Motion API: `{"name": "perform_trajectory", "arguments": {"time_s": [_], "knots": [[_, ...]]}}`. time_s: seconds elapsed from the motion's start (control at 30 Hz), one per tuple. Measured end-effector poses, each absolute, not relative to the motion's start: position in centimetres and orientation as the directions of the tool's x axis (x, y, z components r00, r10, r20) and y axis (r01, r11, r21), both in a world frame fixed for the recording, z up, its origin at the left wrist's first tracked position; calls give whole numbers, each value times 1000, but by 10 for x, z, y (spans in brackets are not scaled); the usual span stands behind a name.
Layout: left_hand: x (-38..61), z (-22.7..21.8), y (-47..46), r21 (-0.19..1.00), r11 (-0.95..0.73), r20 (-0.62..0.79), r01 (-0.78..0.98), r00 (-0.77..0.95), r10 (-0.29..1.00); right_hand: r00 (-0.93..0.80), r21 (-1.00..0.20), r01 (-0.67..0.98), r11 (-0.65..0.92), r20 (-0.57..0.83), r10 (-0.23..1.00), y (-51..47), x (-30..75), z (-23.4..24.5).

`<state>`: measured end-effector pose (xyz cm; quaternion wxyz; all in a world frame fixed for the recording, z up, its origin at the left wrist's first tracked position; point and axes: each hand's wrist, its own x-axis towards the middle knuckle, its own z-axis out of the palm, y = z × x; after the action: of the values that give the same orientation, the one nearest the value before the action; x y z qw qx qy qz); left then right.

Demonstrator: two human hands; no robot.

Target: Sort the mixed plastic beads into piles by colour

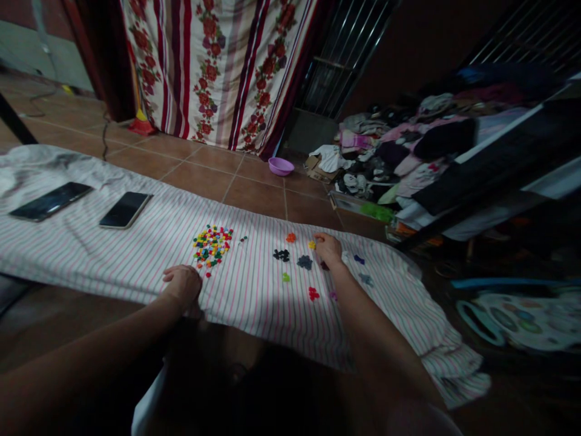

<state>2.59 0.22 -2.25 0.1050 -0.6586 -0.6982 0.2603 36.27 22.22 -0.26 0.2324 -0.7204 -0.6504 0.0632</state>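
Observation:
My left hand [182, 283] rests at the near edge of the striped cloth [254, 290], fingers curled in, with nothing seen in it. Just beyond it lies a mixed heap of small coloured beads [212, 245], with a single red bead [208, 275] nearer to me. My right hand [328, 248] reaches over the sorted groups, its fingertips drawn together beside the yellow beads [311, 244]; whatever they hold is hidden. Around it are orange beads [290, 238], black beads [281, 255], grey beads [304, 262], lime green beads [285, 277] and red beads [313, 293]. My forearm partly covers a purple group [333, 296].
Two phones [125, 210] [52, 201] lie on the cloth at the left. Dark blue beads [359, 259] and grey-blue beads [365, 279] sit right of my arm. On the tiled floor are a purple basin [281, 166] and a heap of clothes [399, 142].

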Motion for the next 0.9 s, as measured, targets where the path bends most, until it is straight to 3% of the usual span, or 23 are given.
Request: {"name": "perform_trajectory", "arguments": {"time_s": [0.17,0.3,0.4,0.6,0.9], "knots": [[28,-23,0,-446,63,-140,893,-139,980,54,-526,843,108,283,958,204,314,16],[32,-20,-2,-426,108,-104,898,-168,980,-167,-657,663,358,337,927,168,246,13],[33,-20,-3,-405,124,-92,906,-175,980,-281,-707,572,416,308,909,133,197,0],[33,-28,-3,-382,164,-50,909,-198,979,-362,-706,560,434,263,895,89,152,-32],[33,-28,-2,-423,121,-103,898,-181,978,-445,-576,656,488,227,866,95,143,-34]]}}
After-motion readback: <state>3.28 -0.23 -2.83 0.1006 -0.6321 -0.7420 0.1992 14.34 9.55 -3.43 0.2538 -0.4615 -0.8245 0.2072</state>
